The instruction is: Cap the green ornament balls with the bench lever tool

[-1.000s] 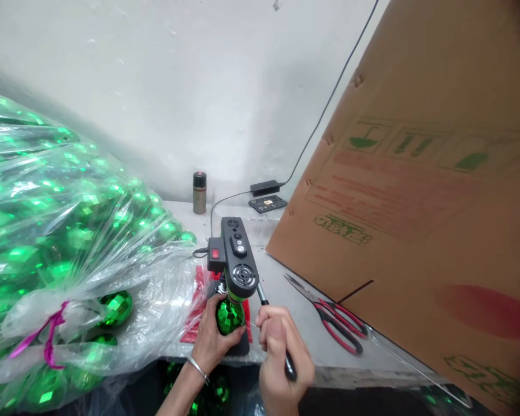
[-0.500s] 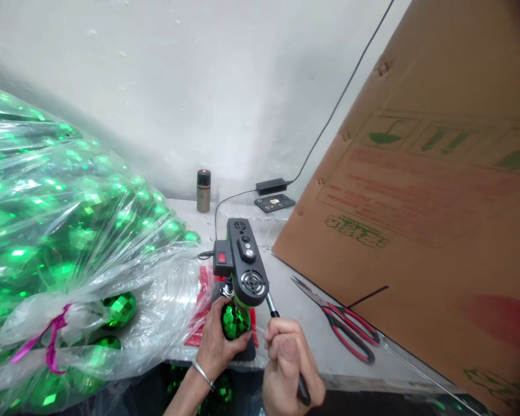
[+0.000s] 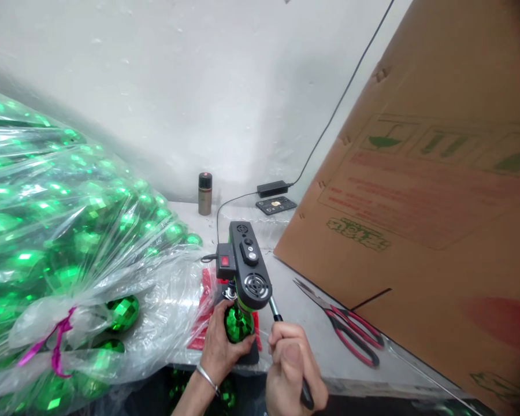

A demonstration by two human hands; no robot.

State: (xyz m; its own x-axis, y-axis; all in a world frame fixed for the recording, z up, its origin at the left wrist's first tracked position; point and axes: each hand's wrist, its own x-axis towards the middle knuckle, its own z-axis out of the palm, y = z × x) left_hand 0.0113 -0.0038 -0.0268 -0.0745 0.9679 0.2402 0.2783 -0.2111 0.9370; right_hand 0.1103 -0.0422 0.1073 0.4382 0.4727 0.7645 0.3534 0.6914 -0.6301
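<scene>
A small black bench machine (image 3: 246, 267) with a red switch stands near the table's front edge. Under its head sits a faceted green ornament (image 3: 236, 325), and my left hand (image 3: 221, 345) grips it from the left, a metal bangle on the wrist. My right hand (image 3: 291, 367) is closed around the black grip of the machine's lever (image 3: 276, 316), which slants down to the right from the head.
A large clear bag of green ornaments (image 3: 60, 231), tied with a purple ribbon, fills the left. Red-handled scissors (image 3: 351, 329) lie to the right beside a big leaning cardboard box (image 3: 433, 190). A small canister (image 3: 205, 193), a power adapter (image 3: 273, 188) and a remote stand at the back.
The view has drifted slightly, so everything sits a little lower and to the right. Both hands keep the same holds on the ornament and the lever.
</scene>
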